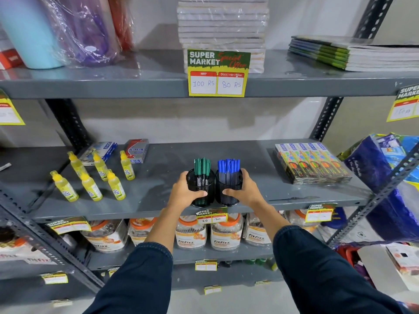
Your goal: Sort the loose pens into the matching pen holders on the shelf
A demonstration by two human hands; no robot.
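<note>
While both arms are stretched toward the grey middle shelf [158, 200], two black mesh pen holders are gripped side by side near its front edge, touching each other. The left holder [200, 189], filled with green pens [202, 166], is clasped by the left hand [184, 191]. The right holder [227, 189], filled with blue pens [229, 166], is clasped by the right hand [246, 189]. Yellow glue bottles [90, 177] are stood left of the holders, and boxed packs [311, 164] are laid to their right.
</note>
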